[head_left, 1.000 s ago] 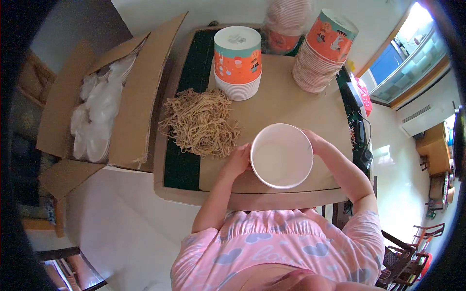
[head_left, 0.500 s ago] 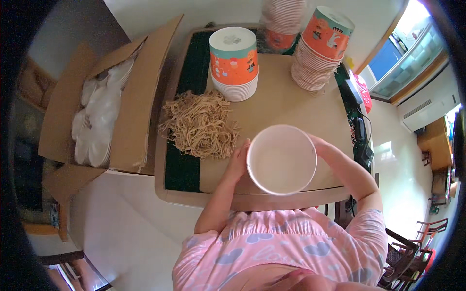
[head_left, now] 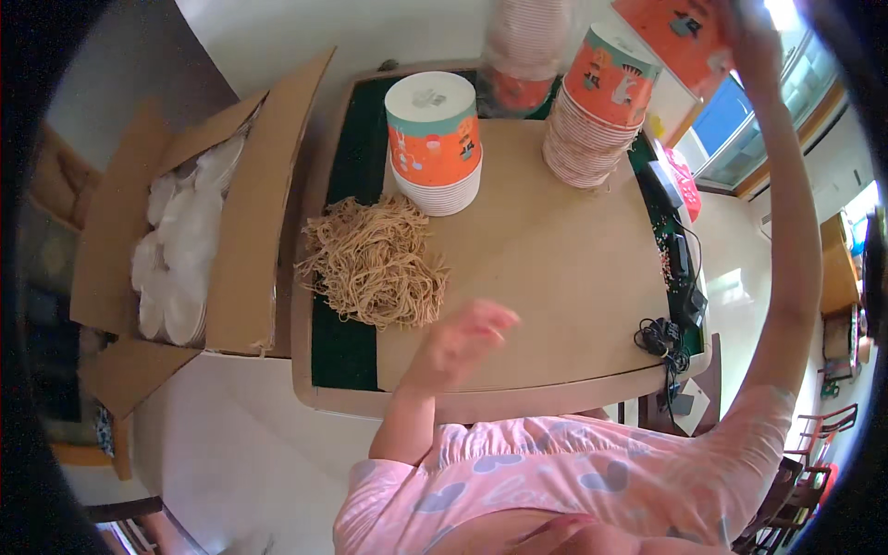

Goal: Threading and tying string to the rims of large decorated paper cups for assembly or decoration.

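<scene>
My right arm is stretched up and away, and my right hand (head_left: pixel 754 46) grips an orange paper bucket (head_left: pixel 680 28) at the upper right edge of the view. The bucket overlaps the tall stack of nested orange and teal buckets (head_left: pixel 610 79); whether they touch I cannot tell. My left hand (head_left: pixel 462 342) hovers over the near part of the brown table sheet (head_left: pixel 546 277), fingers loosely bent and holding nothing. It is nearest to a tangled heap of tan paper cords (head_left: pixel 375 264). Behind the heap, a shorter upside-down stack of buckets (head_left: pixel 433 143) stands on the table.
Plastic-wrapped nested buckets (head_left: pixel 527 55) stand at the back. To the left, an open cardboard box (head_left: pixel 264 222) holds translucent white lids (head_left: pixel 185 250). Black cables (head_left: pixel 659 338) and adapters (head_left: pixel 680 254) lie along the table's right edge, near a pink-red basket (head_left: pixel 683 180).
The bucket both hands held in front of my body has gone up to the far right in my right hand. My left hand has let go of it.
</scene>
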The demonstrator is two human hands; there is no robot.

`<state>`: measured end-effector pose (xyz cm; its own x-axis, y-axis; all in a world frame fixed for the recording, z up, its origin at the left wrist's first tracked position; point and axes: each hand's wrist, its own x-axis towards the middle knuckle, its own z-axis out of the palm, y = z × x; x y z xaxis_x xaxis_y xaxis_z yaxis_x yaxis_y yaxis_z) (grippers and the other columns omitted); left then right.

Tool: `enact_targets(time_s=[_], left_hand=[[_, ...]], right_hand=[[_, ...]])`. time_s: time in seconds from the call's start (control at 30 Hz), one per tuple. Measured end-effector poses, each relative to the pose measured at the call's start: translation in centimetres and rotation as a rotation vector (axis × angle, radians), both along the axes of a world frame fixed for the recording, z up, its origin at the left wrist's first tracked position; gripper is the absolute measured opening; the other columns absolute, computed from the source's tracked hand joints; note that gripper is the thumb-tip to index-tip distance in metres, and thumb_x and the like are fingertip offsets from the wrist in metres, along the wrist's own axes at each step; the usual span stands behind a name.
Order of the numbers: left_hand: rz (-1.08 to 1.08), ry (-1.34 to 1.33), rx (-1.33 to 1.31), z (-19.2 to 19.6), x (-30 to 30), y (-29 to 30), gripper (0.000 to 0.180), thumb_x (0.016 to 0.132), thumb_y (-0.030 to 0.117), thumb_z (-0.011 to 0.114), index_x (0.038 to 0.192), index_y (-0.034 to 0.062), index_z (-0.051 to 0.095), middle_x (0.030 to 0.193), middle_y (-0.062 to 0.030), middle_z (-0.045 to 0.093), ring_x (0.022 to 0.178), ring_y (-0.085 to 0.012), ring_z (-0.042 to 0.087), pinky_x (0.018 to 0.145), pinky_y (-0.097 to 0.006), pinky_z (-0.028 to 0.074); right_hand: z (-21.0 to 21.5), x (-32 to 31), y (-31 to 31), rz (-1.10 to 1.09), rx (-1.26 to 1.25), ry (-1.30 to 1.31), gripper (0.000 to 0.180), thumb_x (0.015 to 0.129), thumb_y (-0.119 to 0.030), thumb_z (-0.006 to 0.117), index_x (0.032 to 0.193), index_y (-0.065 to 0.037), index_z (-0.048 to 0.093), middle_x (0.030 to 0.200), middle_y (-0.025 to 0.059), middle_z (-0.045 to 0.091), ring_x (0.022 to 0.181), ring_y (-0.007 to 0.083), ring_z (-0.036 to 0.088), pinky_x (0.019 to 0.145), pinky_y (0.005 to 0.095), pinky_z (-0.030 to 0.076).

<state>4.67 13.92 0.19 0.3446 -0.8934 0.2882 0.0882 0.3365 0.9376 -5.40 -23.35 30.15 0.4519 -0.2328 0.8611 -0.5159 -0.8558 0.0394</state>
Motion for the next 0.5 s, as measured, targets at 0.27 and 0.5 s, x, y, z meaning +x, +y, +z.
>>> enact_targets(time_s=[0.27,0.5], left_hand=[[-0.555,-0.275,-0.575,10.4,-7.6,0.0,0.021,0.089,0.016,0.057,0.101,-0.0017,0.061,0.111,-0.0152,0.059,0.105,-0.0298,0.056,0.091,-0.04,0.045],[-0.497,-0.277,-0.551,10.9,-9.2,-2.4,0.02,0.088,0.013,0.059,0.103,0.0,0.062,0.111,-0.0145,0.059,0.105,-0.0311,0.056,0.09,-0.04,0.046]], right_hand=[[-10.9,4.8,-11.0,-0.008,-0.279,0.372,0.058,0.085,-0.029,0.065,0.138,-0.019,0.043,0.12,0.0112,0.058,0.116,0.0335,0.052,0.103,0.0467,0.036],[-16.7,3.6,-9.2,0.121,-0.044,0.306,0.076,0.076,-0.035,0.074,0.142,-0.02,0.039,0.124,0.0094,0.055,0.119,0.0334,0.05,0.104,0.0445,0.038]])
